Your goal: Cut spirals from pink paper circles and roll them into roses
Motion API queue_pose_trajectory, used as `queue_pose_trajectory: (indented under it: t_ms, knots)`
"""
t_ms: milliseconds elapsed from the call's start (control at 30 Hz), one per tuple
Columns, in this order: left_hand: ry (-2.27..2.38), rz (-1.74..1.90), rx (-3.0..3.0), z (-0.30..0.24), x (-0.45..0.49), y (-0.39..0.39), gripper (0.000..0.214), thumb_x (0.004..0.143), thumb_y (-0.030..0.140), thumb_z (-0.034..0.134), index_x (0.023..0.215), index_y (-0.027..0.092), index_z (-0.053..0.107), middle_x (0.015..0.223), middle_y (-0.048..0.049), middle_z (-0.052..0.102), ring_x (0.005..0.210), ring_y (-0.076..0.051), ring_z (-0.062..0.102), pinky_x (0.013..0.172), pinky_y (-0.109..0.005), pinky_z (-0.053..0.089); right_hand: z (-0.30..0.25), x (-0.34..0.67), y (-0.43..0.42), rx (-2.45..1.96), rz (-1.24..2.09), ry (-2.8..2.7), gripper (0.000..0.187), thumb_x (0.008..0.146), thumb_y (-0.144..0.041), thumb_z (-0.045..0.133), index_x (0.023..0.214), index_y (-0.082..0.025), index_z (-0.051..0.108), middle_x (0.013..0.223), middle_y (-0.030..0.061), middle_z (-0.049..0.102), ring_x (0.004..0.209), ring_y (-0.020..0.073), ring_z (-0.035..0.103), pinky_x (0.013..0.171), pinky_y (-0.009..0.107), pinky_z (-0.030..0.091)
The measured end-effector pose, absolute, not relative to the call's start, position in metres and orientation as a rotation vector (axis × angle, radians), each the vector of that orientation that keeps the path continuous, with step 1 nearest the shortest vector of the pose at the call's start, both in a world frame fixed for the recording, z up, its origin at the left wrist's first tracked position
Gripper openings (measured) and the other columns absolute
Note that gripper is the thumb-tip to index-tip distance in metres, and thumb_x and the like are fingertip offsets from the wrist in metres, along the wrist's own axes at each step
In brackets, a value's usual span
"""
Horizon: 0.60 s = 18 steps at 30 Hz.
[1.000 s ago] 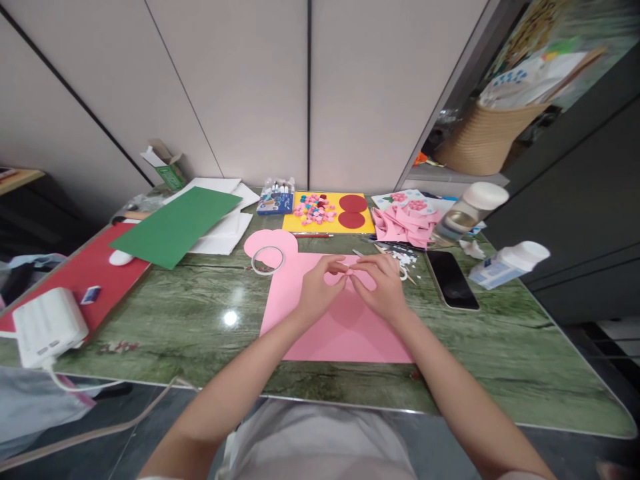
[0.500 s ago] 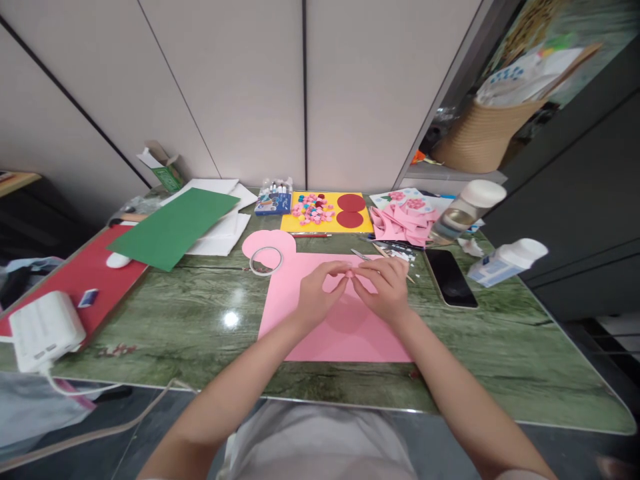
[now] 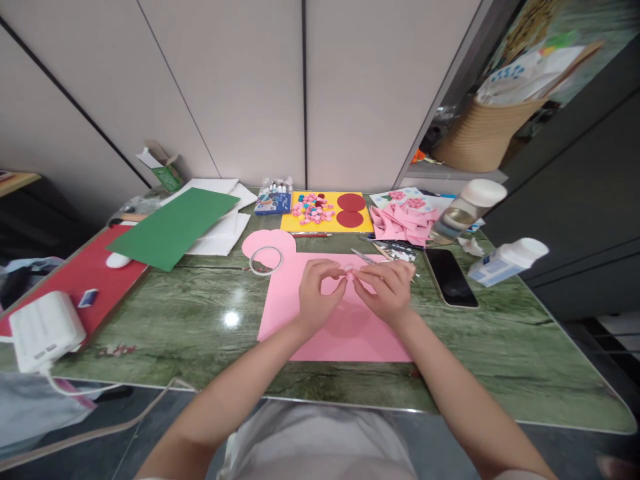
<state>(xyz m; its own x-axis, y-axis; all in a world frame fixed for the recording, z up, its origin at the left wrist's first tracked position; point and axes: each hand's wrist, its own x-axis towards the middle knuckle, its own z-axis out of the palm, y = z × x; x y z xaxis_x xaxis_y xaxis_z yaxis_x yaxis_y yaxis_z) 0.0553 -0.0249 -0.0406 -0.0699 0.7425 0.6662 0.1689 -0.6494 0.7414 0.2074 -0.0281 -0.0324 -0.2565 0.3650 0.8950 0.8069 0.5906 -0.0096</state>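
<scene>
Both hands meet over a large pink paper sheet lying on the green marble table. My left hand and my right hand pinch a small pink paper piece between their fingertips, held just above the sheet. A roll of tape rests on a pink cut-out at the sheet's upper left corner. Scissors lie just beyond my right hand.
A yellow sheet holds several small paper pieces and two red circles. Pink scraps, a phone, a bottle and a white container stand to the right. Green paper, red mat, white charger lie left.
The hands have lifted a little and turned the small pink piece between the fingertips; nothing else on the table has moved.
</scene>
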Motion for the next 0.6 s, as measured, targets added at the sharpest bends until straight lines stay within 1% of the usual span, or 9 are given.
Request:
queue_pose_trajectory:
  t_ms: [167,300,367,500,600]
  knots:
    - [0.969,1.732,1.7,-0.0386,0.0563,-0.0248,0.018,0.068,0.011,0.062,0.084,0.017,0.057,0.095,-0.0051,0.05,0.086,-0.013,0.055,0.068,-0.025,0.051,-0.0324,0.2063,-0.0281,-0.963,-0.568,-1.86,0.022,0.07,-0.02,0.067,0.09,-0.028,0.061,0.078,-0.002,0.067,0.079,0.0151,0.056,0.078,0.035,0.034]
    - [1.038,1.724,1.795,-0.0375,0.0537,-0.0248,0.013,0.069,0.011,0.061,0.079,0.019,0.063,0.092,-0.0042,0.055,0.095,-0.015,0.055,0.079,-0.031,0.05,-0.0301,0.2048,-0.028,-0.969,-0.6,-1.86,0.022,0.068,-0.019,0.069,0.087,-0.026,0.061,0.077,-0.002,0.068,0.078,0.0151,0.056,0.077,0.035,0.034]
    - [1.019,1.696,1.832,-0.038,0.0527,-0.0247,0.017,0.071,0.01,0.059,0.082,0.021,0.066,0.094,-0.0042,0.057,0.096,-0.015,0.056,0.084,-0.033,0.049,-0.0293,0.2045,-0.0275,-0.97,-0.611,-1.857,0.021,0.068,-0.019,0.069,0.086,-0.026,0.06,0.077,-0.002,0.068,0.078,0.0151,0.056,0.077,0.035,0.034]
    - [0.961,1.624,1.81,-0.0391,0.0526,-0.0248,0.023,0.074,0.011,0.057,0.091,0.023,0.066,0.106,-0.0051,0.057,0.087,-0.011,0.06,0.083,-0.03,0.05,-0.0283,0.2049,-0.0266,-0.978,-0.636,-1.846,0.019,0.068,-0.02,0.069,0.084,-0.025,0.06,0.076,-0.0022,0.068,0.077,0.0149,0.056,0.077,0.035,0.034]
    - [0.996,1.598,1.742,-0.0388,0.0537,-0.0249,0.02,0.072,0.014,0.059,0.089,0.023,0.067,0.103,-0.0056,0.06,0.091,-0.014,0.059,0.081,-0.03,0.05,-0.0277,0.2051,-0.0265,-0.979,-0.645,-1.844,0.02,0.067,-0.02,0.07,0.083,-0.025,0.06,0.075,-0.0024,0.068,0.076,0.0151,0.056,0.077,0.035,0.034]
